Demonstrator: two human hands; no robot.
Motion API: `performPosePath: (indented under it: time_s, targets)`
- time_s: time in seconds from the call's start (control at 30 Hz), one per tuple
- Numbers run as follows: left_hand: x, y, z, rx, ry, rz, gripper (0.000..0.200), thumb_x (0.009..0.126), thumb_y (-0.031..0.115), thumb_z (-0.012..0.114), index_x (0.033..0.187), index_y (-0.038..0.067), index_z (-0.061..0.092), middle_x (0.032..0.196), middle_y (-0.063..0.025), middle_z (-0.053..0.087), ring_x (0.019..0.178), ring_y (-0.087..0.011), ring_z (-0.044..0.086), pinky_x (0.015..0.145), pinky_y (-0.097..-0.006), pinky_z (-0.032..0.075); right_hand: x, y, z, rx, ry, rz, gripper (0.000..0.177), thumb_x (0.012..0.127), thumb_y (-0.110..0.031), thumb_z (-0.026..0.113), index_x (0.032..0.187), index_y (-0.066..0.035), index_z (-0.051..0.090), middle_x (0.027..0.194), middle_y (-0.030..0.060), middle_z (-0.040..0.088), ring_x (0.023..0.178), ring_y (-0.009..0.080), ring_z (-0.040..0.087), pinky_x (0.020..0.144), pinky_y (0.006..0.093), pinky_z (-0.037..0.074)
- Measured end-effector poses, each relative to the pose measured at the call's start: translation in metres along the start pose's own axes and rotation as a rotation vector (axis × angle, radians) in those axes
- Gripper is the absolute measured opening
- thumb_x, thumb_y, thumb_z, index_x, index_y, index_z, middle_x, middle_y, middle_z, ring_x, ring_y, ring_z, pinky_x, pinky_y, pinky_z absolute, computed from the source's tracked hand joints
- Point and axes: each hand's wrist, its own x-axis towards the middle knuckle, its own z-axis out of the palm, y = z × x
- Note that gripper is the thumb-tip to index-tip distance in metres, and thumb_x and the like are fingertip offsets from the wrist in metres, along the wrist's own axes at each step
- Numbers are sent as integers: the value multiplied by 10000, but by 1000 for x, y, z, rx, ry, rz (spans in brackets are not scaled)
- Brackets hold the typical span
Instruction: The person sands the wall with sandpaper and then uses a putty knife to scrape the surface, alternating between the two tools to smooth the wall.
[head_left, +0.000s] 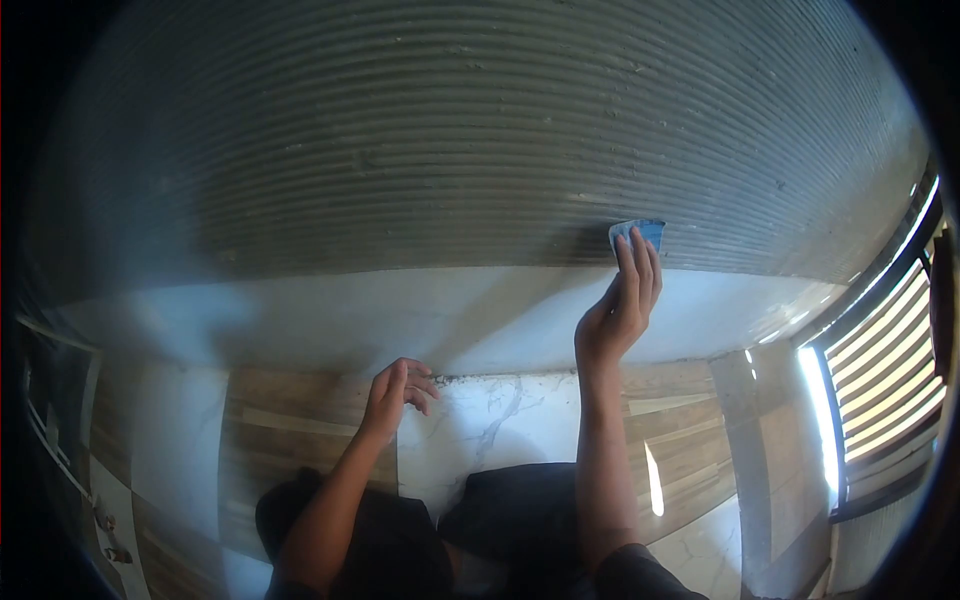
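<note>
My right hand reaches up and presses a small blue sheet, which looks like folded sandpaper or cloth, against the ridged grey wall panel. Its fingers lie over the sheet just above the panel's lower edge. Lower and to the left, my left hand hangs in front of the smooth white strip at the wall's foot. Nothing shows in that hand, and its fingers are loosely bent and apart.
Wood-look and white marbled tiles cover the floor under my dark-clothed legs. On the right, a slatted window lets in bright light. Metal fittings stand at the lower left.
</note>
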Motion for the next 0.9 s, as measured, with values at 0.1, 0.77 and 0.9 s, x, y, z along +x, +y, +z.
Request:
performPosePath:
  time_s: [0.1, 0.77, 0.9]
  targets:
    - [1, -1, 3, -5, 29, -27, 544, 1124, 456, 305, 1093, -12, 582, 831, -172, 702, 607, -185, 641, 608, -290, 523, 8, -2, 13, 85, -19, -13, 348, 969, 76, 541, 1267, -49, 670, 1271, 136, 671, 1230, 345, 600, 1001, 427, 496]
    - [-38, 92, 38, 632, -159, 549, 151, 812, 53, 759, 838, 90, 615, 735, -37, 620, 597, -175, 594, 603, -292, 500, 1, -7, -14, 626, -20, 552, 128, 1011, -74, 606, 1027, 2, 504, 1019, 101, 621, 922, 138, 575, 844, 300, 497]
    - [-83, 146, 63, 728, -257, 1128, 225, 765, 27, 741, 710, 138, 554, 696, 6, 545, 573, -149, 568, 513, -273, 447, 0, -4, -11, 470, -54, 481, 188, 999, -147, 690, 1062, -4, 585, 935, 53, 630, 824, 88, 565, 747, 209, 458]
